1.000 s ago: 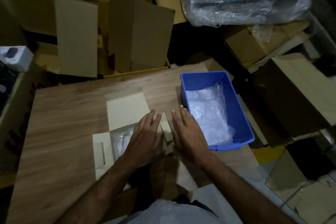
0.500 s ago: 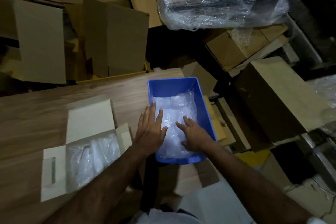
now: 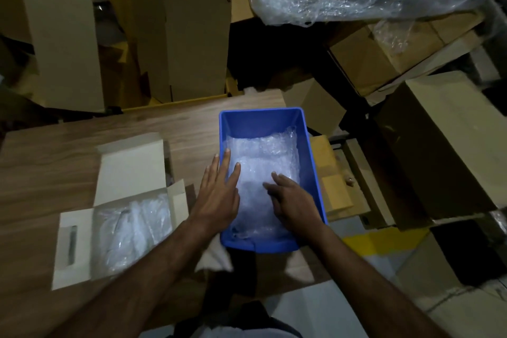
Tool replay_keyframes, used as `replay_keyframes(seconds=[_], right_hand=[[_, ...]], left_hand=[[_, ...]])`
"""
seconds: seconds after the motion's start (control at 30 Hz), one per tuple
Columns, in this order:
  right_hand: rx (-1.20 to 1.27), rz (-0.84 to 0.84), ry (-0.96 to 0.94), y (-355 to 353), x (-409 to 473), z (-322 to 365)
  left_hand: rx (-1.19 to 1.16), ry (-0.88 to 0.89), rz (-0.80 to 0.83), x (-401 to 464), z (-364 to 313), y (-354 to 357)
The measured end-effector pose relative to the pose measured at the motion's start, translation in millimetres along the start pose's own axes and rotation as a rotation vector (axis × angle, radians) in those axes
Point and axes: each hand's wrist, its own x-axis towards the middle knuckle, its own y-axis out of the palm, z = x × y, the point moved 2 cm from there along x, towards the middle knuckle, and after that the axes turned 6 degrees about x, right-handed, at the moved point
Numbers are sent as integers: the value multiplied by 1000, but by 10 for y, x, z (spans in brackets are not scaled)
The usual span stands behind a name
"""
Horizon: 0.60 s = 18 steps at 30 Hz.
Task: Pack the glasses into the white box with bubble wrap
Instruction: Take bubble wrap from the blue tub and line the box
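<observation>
Your left hand lies flat and your right hand loosely curled, gripping nothing, on the bubble wrap: light, soft, slippery, so pinch an edge.

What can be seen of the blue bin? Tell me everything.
The blue bin is a rectangular open-topped tub, plastic by its look, upright at the right end of the wooden table, its near end at or past the table's edge. Clear bubble wrap lines its floor. The left hand lies over its left rim with straight fingers on the wrap; the right hand reaches inside, fingers on the wrap. The open white box lies apart, to its left.
</observation>
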Motion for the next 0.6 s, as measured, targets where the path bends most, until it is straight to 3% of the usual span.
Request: replay_keyframes(seconds=[0.37, 0.6], right_hand=[[211, -331, -92, -407, -150, 189], [136, -443, -298, -662, -234, 468]], left_hand=[[53, 139, 109, -47, 61, -113], [-390, 237, -207, -116, 113, -670]])
